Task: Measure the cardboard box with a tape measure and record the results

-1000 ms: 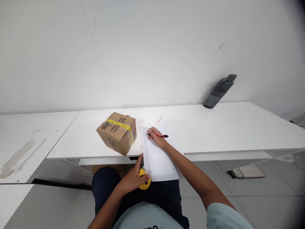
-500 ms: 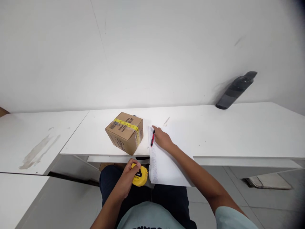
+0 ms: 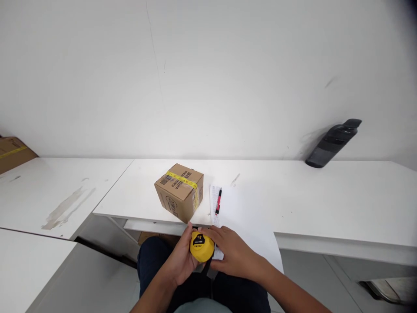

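A yellow tape measure (image 3: 201,246) sits between both my hands above my lap. My left hand (image 3: 183,260) cups it from the left with curled fingers. My right hand (image 3: 230,254) closes on its right side. A red pen (image 3: 218,201) lies loose on a white sheet of paper (image 3: 247,226) that hangs over the table's front edge. Left of the paper stands a small cardboard box (image 3: 180,191) with yellow tape across its top.
The white table (image 3: 293,195) runs right; a dark bottle (image 3: 332,143) leans on the wall at its far right. A second white table (image 3: 48,195) with scuff marks joins at the left, with another cardboard box (image 3: 13,152) at the far left edge.
My right hand left the pen on the paper and came back to the tape measure. My left hand lifted the tape measure toward the table edge. The camera view shifted left.
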`<state>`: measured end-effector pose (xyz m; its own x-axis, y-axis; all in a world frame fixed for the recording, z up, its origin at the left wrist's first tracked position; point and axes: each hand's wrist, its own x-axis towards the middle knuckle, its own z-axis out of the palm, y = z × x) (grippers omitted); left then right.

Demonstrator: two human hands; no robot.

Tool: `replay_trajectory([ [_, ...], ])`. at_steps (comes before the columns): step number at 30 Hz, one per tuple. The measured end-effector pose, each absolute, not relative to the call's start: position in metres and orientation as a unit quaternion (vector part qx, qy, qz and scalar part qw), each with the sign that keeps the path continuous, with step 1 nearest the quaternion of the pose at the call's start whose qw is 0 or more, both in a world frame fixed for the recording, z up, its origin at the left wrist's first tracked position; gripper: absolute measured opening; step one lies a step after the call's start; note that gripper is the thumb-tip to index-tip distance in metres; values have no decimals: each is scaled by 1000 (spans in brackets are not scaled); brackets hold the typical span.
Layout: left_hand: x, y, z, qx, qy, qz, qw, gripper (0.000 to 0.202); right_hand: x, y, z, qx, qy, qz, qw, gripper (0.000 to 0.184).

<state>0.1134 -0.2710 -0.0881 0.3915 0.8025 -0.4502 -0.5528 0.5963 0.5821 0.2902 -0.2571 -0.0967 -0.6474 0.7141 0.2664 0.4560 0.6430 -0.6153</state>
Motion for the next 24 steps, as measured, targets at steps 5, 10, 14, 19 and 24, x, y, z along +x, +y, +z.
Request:
replay_trajectory([
  [5,113,-278,-84,142,378,432,806,43,265,-262,-121,-382,-802,254,383,66],
  [10,104,-290,-85,270,387,506,722,45,249,-263,-127,-354,-693,378,502,57],
  [14,87,-295,-91,392,459,525,600,36,255,-240,-112,-284,-591,537,531,53],
  [19,53,-292,-83,424,466,575,522,41,282,-165,-65,-267,-531,578,559,59],
  [24,29,-283,-67,476,488,567,462,34,308,-85,-19,-314,-424,585,617,42],
])
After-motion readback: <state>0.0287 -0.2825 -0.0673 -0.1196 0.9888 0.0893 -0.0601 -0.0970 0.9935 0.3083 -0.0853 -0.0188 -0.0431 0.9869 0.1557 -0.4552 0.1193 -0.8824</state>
